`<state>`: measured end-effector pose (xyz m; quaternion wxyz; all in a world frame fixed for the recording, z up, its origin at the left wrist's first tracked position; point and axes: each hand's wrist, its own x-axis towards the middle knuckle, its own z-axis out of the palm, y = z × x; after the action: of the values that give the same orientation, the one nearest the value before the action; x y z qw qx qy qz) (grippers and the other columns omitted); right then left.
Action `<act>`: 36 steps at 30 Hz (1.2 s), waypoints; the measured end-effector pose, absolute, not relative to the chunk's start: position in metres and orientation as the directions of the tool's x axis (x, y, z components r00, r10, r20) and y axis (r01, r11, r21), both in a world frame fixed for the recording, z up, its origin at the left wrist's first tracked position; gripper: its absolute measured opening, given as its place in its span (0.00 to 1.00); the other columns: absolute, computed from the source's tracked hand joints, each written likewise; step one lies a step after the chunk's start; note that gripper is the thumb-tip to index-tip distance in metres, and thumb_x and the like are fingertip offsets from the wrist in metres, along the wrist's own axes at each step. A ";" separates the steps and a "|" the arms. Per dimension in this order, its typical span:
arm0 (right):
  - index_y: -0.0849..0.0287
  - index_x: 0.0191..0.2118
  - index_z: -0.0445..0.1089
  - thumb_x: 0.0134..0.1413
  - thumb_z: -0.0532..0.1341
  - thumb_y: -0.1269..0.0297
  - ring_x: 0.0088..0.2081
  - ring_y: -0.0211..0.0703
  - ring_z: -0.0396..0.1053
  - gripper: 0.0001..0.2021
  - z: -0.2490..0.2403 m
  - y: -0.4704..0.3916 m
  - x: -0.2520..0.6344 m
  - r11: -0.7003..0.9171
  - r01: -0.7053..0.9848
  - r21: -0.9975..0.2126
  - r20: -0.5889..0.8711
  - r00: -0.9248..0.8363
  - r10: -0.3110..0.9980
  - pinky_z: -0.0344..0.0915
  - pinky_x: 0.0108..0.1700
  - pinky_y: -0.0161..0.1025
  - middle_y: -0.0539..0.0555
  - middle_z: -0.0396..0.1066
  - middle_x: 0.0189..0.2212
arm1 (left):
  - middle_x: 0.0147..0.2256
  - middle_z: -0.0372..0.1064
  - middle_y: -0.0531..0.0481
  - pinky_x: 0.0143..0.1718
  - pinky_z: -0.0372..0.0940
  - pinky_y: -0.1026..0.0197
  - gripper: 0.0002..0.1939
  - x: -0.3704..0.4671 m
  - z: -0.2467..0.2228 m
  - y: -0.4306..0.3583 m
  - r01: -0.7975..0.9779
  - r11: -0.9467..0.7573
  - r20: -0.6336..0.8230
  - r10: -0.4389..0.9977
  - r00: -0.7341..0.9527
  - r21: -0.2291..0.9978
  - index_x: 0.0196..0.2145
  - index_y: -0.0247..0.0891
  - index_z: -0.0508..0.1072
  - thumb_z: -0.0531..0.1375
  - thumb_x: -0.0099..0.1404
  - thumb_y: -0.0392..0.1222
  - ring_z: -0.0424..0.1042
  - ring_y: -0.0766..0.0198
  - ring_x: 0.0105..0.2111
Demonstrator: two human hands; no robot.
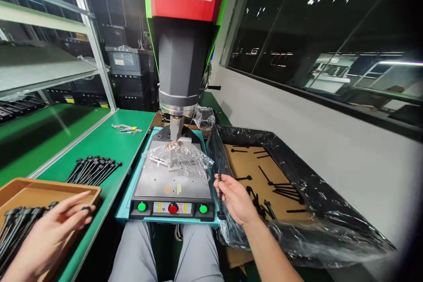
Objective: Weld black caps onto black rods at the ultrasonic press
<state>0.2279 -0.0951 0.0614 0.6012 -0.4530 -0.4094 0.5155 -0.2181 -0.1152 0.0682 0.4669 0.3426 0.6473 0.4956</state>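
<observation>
My left hand is over the near corner of the brown tray, index finger stretched out. Between its thumb and other fingers shows a small black round-headed part; the rest of that piece is hidden. My right hand is raised at the near left side of the plastic-lined box, fingers pinched round a thin black rod that hangs upright, thick end low. Black round-headed rods fill the tray beside my left hand. A bundle of similar rods lies on the green bench behind it.
A press machine stands ahead, its tip over a plastic-covered metal plate. Green and red buttons line its front. At right, a box lined with black plastic holds scattered rods. Metal tools lie on the bench.
</observation>
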 end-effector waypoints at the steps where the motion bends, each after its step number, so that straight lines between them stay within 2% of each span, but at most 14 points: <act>1: 0.59 0.39 0.70 0.48 0.67 0.56 0.29 0.37 0.66 0.15 0.060 -0.098 0.215 0.096 -0.289 -0.952 0.066 0.112 0.992 0.63 0.27 0.31 0.51 0.70 0.31 | 0.37 0.78 0.56 0.35 0.72 0.61 0.28 -0.197 0.066 -0.109 0.008 0.240 -0.230 0.939 -0.256 0.971 0.42 0.46 0.76 0.73 0.41 0.50 0.75 0.60 0.34; 2: 0.58 0.37 0.69 0.50 0.67 0.58 0.29 0.37 0.66 0.12 0.059 -0.102 0.201 0.147 -0.316 -0.937 0.119 0.106 0.987 0.65 0.28 0.32 0.50 0.69 0.31 | 0.35 0.79 0.52 0.33 0.72 0.61 0.26 -0.175 0.063 -0.104 0.016 0.220 -0.213 0.958 -0.189 0.975 0.39 0.41 0.78 0.73 0.41 0.49 0.74 0.60 0.31; 4: 0.56 0.36 0.66 0.54 0.64 0.62 0.31 0.37 0.68 0.08 0.055 -0.111 0.171 0.265 -0.323 -0.908 0.241 0.114 0.964 0.69 0.32 0.35 0.50 0.68 0.33 | 0.33 0.78 0.46 0.30 0.71 0.63 0.24 -0.134 0.058 -0.095 -0.047 0.188 -0.191 0.979 -0.072 0.981 0.39 0.34 0.78 0.72 0.44 0.47 0.74 0.61 0.28; 8: 0.53 0.42 0.63 0.60 0.58 0.68 0.40 0.44 0.71 0.05 0.045 -0.129 0.125 0.467 -0.234 -0.853 0.450 0.124 0.884 0.72 0.39 0.43 0.53 0.68 0.39 | 0.35 0.78 0.45 0.32 0.70 0.66 0.18 -0.071 0.049 -0.088 -0.212 0.242 -0.233 0.970 0.068 0.947 0.38 0.35 0.79 0.71 0.48 0.43 0.75 0.63 0.30; 11: 0.53 0.44 0.62 0.62 0.54 0.72 0.44 0.46 0.70 0.07 0.038 -0.134 0.111 0.574 -0.150 -0.805 0.558 0.141 0.818 0.72 0.43 0.46 0.55 0.66 0.41 | 0.39 0.78 0.44 0.38 0.71 0.64 0.18 -0.049 0.049 -0.091 -0.366 0.304 -0.277 0.953 0.125 0.880 0.39 0.35 0.79 0.70 0.49 0.40 0.76 0.60 0.36; 17: 0.53 0.43 0.61 0.60 0.55 0.76 0.45 0.46 0.70 0.10 0.026 -0.133 0.112 0.641 -0.006 -0.768 0.632 0.162 0.758 0.71 0.46 0.48 0.54 0.68 0.41 | 0.43 0.76 0.39 0.46 0.71 0.59 0.17 -0.050 0.052 -0.095 -0.538 0.365 -0.297 0.931 0.213 0.760 0.42 0.31 0.77 0.68 0.53 0.37 0.75 0.54 0.43; 22: 0.53 0.43 0.63 0.58 0.57 0.78 0.45 0.46 0.71 0.12 0.017 -0.132 0.115 0.630 0.090 -0.771 0.636 0.150 0.757 0.71 0.45 0.47 0.54 0.70 0.42 | 0.45 0.75 0.38 0.47 0.70 0.58 0.16 -0.055 0.047 -0.094 -0.567 0.280 -0.245 0.960 0.139 0.774 0.41 0.31 0.78 0.68 0.54 0.40 0.74 0.52 0.46; 26: 0.54 0.38 0.65 0.55 0.61 0.76 0.42 0.44 0.72 0.10 0.011 -0.132 0.117 0.592 0.245 -0.768 0.632 0.140 0.762 0.71 0.42 0.42 0.54 0.73 0.39 | 0.48 0.73 0.38 0.49 0.69 0.55 0.18 -0.062 0.043 -0.092 -0.506 0.174 -0.166 0.984 0.061 0.845 0.42 0.32 0.78 0.67 0.55 0.45 0.73 0.51 0.48; 28: 0.55 0.35 0.67 0.55 0.61 0.74 0.39 0.44 0.73 0.06 0.011 -0.131 0.117 0.540 0.307 -0.784 0.598 0.134 0.790 0.71 0.41 0.40 0.54 0.73 0.37 | 0.48 0.73 0.40 0.50 0.68 0.52 0.18 -0.066 0.042 -0.092 -0.410 0.116 -0.116 0.993 0.025 0.904 0.43 0.35 0.78 0.67 0.55 0.46 0.72 0.50 0.49; 30: 0.56 0.36 0.69 0.56 0.60 0.72 0.39 0.44 0.72 0.04 0.012 -0.130 0.116 0.484 0.352 -0.801 0.546 0.098 0.832 0.70 0.40 0.39 0.54 0.73 0.36 | 0.48 0.73 0.42 0.53 0.65 0.51 0.18 -0.070 0.041 -0.092 -0.271 0.034 -0.038 0.999 -0.009 0.962 0.43 0.38 0.78 0.66 0.55 0.46 0.70 0.50 0.51; 33: 0.56 0.42 0.71 0.59 0.57 0.69 0.37 0.44 0.72 0.09 0.012 -0.129 0.113 0.410 0.379 -0.829 0.421 -0.060 0.905 0.69 0.38 0.37 0.55 0.74 0.36 | 0.47 0.74 0.44 0.55 0.63 0.52 0.15 -0.070 0.040 -0.094 -0.053 -0.068 0.069 0.998 0.009 0.996 0.42 0.39 0.79 0.64 0.57 0.46 0.70 0.52 0.51; 36: 0.56 0.44 0.71 0.62 0.53 0.67 0.25 0.38 0.69 0.11 0.010 -0.129 0.109 0.327 0.351 -0.877 0.265 -0.215 0.940 0.67 0.30 0.35 0.51 0.73 0.30 | 0.47 0.74 0.46 0.55 0.64 0.53 0.14 -0.067 0.037 -0.097 0.061 -0.107 0.105 0.994 0.042 0.992 0.42 0.41 0.79 0.62 0.59 0.46 0.71 0.54 0.50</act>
<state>0.1091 -0.1288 0.0096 0.4218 -0.4631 -0.6970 0.3491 -0.0669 -0.0971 0.0373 0.4661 0.5510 0.4786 0.5001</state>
